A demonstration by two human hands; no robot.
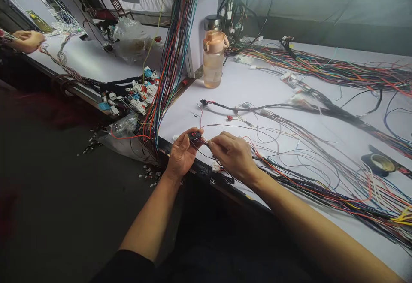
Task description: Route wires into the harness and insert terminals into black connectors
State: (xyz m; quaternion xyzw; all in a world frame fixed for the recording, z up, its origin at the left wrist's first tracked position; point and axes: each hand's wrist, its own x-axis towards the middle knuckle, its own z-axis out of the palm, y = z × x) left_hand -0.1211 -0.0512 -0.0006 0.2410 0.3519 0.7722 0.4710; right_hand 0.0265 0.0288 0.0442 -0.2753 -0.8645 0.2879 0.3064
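My left hand [182, 153] grips a small black connector [195, 136] between thumb and fingers, just over the near edge of the white table [244, 90]. My right hand [232, 153] is right beside it, its fingertips pinched on a thin wire [206, 142] at the connector's right end. Loose thin wires [289, 163] run from the hands to the right, into a thick multicoloured wire bundle [337, 197] lying along the table's front.
A clear water bottle with a peach lid [213, 58] stands at the back. A hanging sheaf of coloured wires [170, 60] drops at the left. White connectors [138, 94] lie heaped beyond it. A black tape roll [379, 164] lies right. Another person's hand [28, 40] rests far left.
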